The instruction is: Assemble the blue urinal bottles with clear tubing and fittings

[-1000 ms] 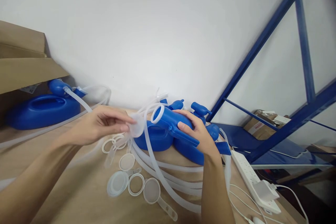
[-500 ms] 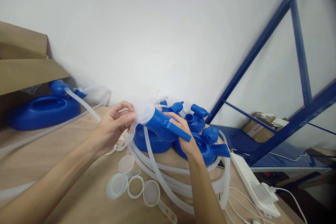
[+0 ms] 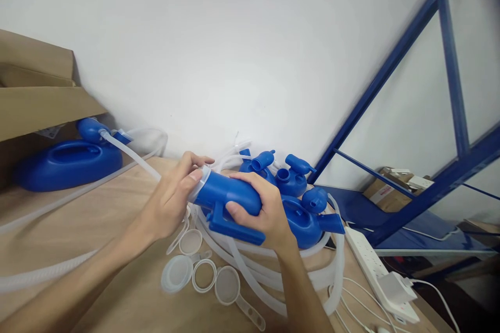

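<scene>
A blue plastic urinal cup, rounded at one end and with a flat bar handle, lies tilted in the air between my hands. My right hand wraps its rounded end, thumb over the side near the handle. My left hand is closed on the translucent cap at the cup's mouth; whether the cap is fully seated I cannot tell. Below are loose translucent caps with straps, one a round lid, another a strapped cap. Behind my right hand sits a blue urinal bottle.
More blue bottles stand by the wall. Coiled translucent hose lies on the wooden table. At left, a blue bottle rests near a cardboard box. A white power strip and blue metal shelving are at right.
The cup has turned, so its mouth faces left and its handle lies toward me. My left fingers have moved round the cap's rim, and my right hand has shifted onto the rounded end.
</scene>
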A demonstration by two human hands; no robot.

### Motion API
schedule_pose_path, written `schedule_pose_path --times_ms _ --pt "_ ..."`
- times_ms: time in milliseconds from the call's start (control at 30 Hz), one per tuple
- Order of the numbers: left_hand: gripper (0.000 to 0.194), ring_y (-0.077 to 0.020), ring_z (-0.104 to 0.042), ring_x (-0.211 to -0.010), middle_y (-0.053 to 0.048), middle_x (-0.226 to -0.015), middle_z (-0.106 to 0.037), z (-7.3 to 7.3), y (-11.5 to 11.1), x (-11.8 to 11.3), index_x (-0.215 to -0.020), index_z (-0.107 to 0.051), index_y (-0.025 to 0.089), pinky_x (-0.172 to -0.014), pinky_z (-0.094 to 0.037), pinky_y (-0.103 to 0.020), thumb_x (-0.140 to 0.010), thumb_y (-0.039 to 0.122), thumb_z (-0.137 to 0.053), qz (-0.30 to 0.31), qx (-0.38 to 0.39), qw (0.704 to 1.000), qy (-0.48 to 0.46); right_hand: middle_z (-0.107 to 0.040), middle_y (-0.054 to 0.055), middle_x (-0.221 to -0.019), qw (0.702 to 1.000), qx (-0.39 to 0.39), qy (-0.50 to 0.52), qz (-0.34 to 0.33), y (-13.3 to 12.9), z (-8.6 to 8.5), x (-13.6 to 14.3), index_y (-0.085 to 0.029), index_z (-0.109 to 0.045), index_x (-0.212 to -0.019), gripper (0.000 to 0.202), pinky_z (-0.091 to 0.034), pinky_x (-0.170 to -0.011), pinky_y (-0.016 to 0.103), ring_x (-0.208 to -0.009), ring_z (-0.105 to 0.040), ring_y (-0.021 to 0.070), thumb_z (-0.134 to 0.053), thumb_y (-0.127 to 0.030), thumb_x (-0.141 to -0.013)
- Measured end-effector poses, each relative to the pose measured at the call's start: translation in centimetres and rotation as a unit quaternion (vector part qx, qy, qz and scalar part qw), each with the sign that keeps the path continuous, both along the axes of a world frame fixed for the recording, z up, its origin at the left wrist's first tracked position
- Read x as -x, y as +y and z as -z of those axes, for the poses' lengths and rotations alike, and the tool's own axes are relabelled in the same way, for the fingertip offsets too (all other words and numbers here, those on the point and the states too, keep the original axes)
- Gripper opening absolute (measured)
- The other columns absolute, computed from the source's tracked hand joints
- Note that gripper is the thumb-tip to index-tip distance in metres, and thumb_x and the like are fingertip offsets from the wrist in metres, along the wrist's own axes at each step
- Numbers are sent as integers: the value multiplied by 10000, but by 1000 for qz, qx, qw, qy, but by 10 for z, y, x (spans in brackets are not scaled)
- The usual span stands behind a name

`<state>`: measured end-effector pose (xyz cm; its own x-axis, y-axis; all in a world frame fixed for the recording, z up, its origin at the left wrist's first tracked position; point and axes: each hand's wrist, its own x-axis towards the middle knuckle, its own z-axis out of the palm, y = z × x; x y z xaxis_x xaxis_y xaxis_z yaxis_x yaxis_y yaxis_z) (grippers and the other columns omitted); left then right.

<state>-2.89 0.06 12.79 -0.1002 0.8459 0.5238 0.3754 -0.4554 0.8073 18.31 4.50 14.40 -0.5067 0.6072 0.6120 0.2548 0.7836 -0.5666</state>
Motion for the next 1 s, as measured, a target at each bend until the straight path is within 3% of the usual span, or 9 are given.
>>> schedule_pose_path --times_ms 167,300,400,533,633,700,833,933,1000 --pt "564 -373 -391 -1515 -64 -1675 -399 8 -6 -6 -1354 -619 251 -1254 -310 -556 -995 608 -371 98 -126 987 -19 -773 92 -1166 984 -178 -2 25 -10 7 2 -256 -706 -1208 532 -613 -938 462 -1063 -739 314 -771 -526 -755" --pt "656 -414 -417 -1495 -70 -1695 -362 15 -14 -20 -1436 -583 293 -1187 -417 -588 -965 721 -421 153 -140 974 -87 -798 100 -1123 965 -247 -35 77 -10 23 -4 -267 -762 -1195 593 -653 -864 503 -1023 -770 364 -730 -598 -704" --pt "549 -392 -466 -1465 -44 -1675 -404 19 -19 -26 -1441 -579 340 -1175 -438 -551 -969 623 -561 171 -144 968 -116 -808 91 -1098 946 -311 -21 88 -9 32 -7 -272 -773 -1207 586 -666 -846 498 -1002 -783 366 -708 -604 -728" --pt "489 -373 -518 -1417 -46 -1632 -469 19 -16 -30 -1387 -626 297 -1180 -425 -513 -964 538 -580 153 -60 971 -175 -811 90 -1096 910 -407 10 79 -11 25 -9 -259 -742 -1255 530 -673 -793 425 -950 -797 320 -717 -550 -812" --pt "528 -364 -584 -1339 -91 -1420 -665 24 -7 -36 -1390 -596 241 -1119 -475 -486 -961 543 -538 201 45 941 -269 -821 103 -1032 879 -469 -16 85 -16 13 -10 -192 -740 -1191 475 -650 -670 365 -826 -794 273 -756 -511 -839" --pt "521 -354 -620 -1285 -93 -1327 -712 29 -2 -40 -1377 -577 236 -1095 -492 -481 -970 554 -512 229 82 918 -313 -821 117 -993 863 -497 -21 82 -18 6 -12 -138 -742 -1131 445 -617 -597 353 -749 -776 255 -756 -484 -851" --pt "568 -371 -528 -1393 -111 -1469 -609 35 0 -39 -1374 -564 248 -1151 -456 -502 -997 654 -442 239 51 933 -264 -807 112 -1004 893 -448 14 50 -8 1 -17 -154 -741 -1128 346 -620 -651 339 -814 -780 247 -695 -404 -893" --pt "813 -424 -356 -1514 -131 -1654 -383 30 1 -29 -1575 -404 280 -1197 -398 -592 -952 802 -365 211 -50 971 -99 -795 107 -1055 937 -345 60 -18 14 3 -21 -181 -738 -1157 337 -633 -768 339 -911 -776 238 -642 -435 -958" --pt "795 -452 -238 -1561 -100 -1733 -201 25 4 -21 -1616 -356 344 -1222 -321 -666 -958 788 -386 179 -190 962 83 -795 101 -1070 963 -251 74 -64 30 6 -24 -194 -746 -1142 364 -627 -834 358 -945 -765 237 -611 -495 -991"
